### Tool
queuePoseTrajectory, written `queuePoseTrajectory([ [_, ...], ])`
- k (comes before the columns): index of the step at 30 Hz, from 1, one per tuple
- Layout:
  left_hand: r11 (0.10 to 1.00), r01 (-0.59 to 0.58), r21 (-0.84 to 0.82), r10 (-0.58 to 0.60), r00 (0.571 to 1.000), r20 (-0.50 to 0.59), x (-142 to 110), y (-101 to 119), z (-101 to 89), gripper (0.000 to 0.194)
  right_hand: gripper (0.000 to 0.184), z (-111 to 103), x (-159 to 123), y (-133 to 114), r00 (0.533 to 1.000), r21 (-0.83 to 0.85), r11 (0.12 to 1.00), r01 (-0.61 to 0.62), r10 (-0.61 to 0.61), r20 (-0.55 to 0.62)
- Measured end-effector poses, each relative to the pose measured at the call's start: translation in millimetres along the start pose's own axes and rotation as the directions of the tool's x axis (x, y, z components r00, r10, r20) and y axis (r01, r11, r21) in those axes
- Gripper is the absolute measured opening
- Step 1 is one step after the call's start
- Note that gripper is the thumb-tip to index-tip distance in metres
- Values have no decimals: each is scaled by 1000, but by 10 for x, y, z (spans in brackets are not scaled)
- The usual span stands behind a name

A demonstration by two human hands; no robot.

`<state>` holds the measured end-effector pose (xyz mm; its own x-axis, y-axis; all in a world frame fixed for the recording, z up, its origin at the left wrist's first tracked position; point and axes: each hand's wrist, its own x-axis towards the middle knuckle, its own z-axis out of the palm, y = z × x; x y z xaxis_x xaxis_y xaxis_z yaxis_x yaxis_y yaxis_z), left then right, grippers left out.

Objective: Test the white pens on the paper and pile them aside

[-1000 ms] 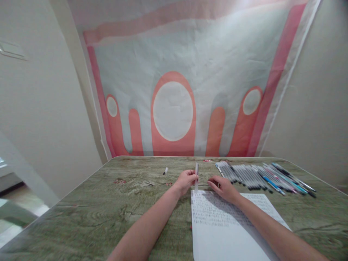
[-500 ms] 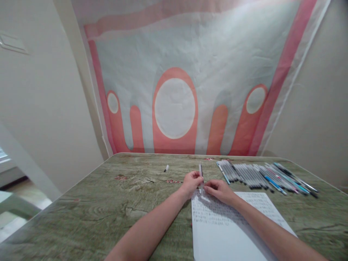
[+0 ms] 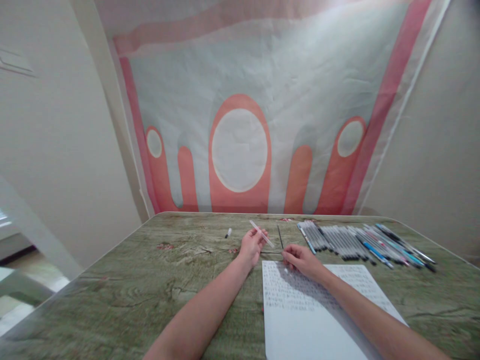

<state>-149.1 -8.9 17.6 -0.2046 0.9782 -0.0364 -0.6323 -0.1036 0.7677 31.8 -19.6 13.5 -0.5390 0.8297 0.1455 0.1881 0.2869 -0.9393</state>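
Note:
My left hand (image 3: 249,248) holds a clear, empty-looking pen barrel (image 3: 255,226) at a slant between thumb and fingers, above the table. Just to its right, my right hand (image 3: 300,259) pinches a thin dark pen refill (image 3: 280,237) by its lower end, and the refill points up and away. The refill and the barrel are apart. Under my right hand and forearm lies a white sheet of paper (image 3: 290,330) with rows of handwriting on its upper part. A small pen cap (image 3: 228,233), white and black, lies left of my left hand.
Many clear pens (image 3: 335,242) lie side by side in a row at the right of the wood-patterned table (image 3: 123,290). Blue and dark pens (image 3: 407,247) lie at the row's right end. A pink and grey printed sheet (image 3: 240,65) hangs behind the table.
The refill has come out of the pen barrel and is now in my right hand. My left hand has moved left and tilted the barrel from upright to slanting.

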Motion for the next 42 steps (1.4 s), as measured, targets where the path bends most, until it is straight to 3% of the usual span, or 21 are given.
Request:
queuePoseTrajectory([
  [4, 986, -95, -137, 75, 986, -146, 215, 184, -191, 9, 38, -13, 13, 46, 999, -36, 999, 22, -23, -36],
  [10, 975, -156, -155, 111, 957, -268, 349, 326, -332, 11, 34, -31, 17, 70, 997, -132, 989, 64, -70, -38],
  [31, 986, -99, -131, 79, 986, -145, 224, 226, -196, 12, 32, -41, 20, 58, 995, -242, 967, 85, -96, -35],
  [37, 991, -65, -121, 50, 991, -128, 208, 201, -190, 12, 31, -23, 25, 94, 994, -117, 989, 88, -95, -51],
  [42, 994, 58, -93, -62, 997, -39, 44, 53, -47, 9, 27, 5, 43, 94, 981, 54, 993, 109, -99, -169],
])
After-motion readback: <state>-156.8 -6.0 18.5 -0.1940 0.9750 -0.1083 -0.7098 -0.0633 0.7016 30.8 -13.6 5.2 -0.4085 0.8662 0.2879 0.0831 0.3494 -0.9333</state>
